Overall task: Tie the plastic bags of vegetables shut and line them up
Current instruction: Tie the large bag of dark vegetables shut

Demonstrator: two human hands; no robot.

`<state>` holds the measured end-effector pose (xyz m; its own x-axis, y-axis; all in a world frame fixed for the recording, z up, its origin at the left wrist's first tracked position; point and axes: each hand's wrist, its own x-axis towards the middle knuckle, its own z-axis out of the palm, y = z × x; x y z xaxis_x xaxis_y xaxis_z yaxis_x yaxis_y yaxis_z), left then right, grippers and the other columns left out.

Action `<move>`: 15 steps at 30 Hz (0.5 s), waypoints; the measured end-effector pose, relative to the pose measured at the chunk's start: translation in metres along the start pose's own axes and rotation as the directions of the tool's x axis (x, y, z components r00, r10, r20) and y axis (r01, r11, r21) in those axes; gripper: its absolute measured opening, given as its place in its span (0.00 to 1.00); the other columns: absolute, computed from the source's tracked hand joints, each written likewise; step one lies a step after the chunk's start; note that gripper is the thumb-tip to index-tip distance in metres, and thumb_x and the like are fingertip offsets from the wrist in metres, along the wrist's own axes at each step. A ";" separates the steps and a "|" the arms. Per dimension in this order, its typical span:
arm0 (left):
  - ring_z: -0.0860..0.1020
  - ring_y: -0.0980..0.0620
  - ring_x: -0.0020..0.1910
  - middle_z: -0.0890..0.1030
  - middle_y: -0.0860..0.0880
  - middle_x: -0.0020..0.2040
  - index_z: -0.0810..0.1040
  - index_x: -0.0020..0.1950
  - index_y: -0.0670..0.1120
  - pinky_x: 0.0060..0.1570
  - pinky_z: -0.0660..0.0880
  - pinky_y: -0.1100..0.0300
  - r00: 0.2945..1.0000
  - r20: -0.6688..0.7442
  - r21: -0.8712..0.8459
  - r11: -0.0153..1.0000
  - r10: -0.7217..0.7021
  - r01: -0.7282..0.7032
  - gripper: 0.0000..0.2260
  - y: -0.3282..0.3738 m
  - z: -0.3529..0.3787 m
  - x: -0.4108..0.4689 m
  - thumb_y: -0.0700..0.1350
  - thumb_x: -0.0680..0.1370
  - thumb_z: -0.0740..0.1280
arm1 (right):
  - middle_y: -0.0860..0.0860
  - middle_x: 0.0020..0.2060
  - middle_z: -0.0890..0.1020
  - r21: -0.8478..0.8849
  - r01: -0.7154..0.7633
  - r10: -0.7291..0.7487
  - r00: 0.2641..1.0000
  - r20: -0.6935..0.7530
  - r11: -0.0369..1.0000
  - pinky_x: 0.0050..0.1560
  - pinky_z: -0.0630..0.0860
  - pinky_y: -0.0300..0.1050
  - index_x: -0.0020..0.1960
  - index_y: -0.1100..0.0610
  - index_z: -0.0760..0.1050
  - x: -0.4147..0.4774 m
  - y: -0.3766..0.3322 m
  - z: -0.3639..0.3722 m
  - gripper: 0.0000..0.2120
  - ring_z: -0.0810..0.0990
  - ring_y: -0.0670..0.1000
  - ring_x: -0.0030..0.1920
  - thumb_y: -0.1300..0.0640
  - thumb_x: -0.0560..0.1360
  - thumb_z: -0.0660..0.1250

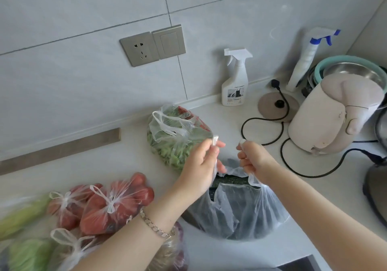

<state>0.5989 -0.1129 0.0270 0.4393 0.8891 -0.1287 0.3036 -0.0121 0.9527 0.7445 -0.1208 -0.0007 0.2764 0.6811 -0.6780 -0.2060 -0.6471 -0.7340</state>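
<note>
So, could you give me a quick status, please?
Holding: left hand and right hand each grip a handle; dark bag not yet tied; bean bag close behind.

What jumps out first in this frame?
Centre frame, the left hand and right hand each hold a handle of an open clear bag with dark contents. Lower left lie knotted bags of red vegetables. Behind the hands sits a bag of green vegetables.
</note>
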 end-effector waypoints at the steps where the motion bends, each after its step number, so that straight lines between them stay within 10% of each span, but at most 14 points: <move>1: 0.75 0.58 0.28 0.71 0.49 0.37 0.75 0.57 0.39 0.30 0.71 0.73 1.000 -0.011 -0.012 1.000 -0.008 0.008 0.11 -0.004 0.004 -0.001 0.37 0.81 0.55 | 0.51 0.26 0.62 -0.015 0.020 -0.021 0.999 -0.032 1.000 0.19 0.54 0.36 0.34 0.59 0.65 0.002 0.005 0.001 0.09 0.57 0.47 0.23 0.65 0.73 0.55; 9: 0.78 0.55 0.24 0.81 0.49 0.27 0.78 0.45 0.39 0.24 0.73 0.67 0.947 0.003 -0.484 0.828 -0.321 0.282 0.05 -0.006 0.014 0.002 0.32 0.72 0.68 | 0.52 0.19 0.66 0.107 0.090 -0.076 0.990 -0.121 0.990 0.18 0.58 0.33 0.27 0.59 0.66 0.001 0.028 0.000 0.15 0.60 0.47 0.18 0.66 0.70 0.67; 15: 0.81 0.55 0.27 0.83 0.47 0.32 0.75 0.56 0.38 0.27 0.76 0.66 0.889 0.149 -0.525 0.727 -0.433 0.442 0.13 -0.010 0.021 0.010 0.32 0.72 0.69 | 0.50 0.17 0.76 0.261 0.236 -0.236 0.971 -0.029 0.936 0.19 0.68 0.31 0.41 0.65 0.79 -0.022 0.029 0.002 0.03 0.73 0.44 0.17 0.68 0.72 0.67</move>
<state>0.6181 -0.1138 0.0101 0.3854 0.7273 -0.5679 -0.0284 0.6244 0.7806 0.7306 -0.1534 -0.0072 0.3443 0.8046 -0.4838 -0.3724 -0.3560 -0.8571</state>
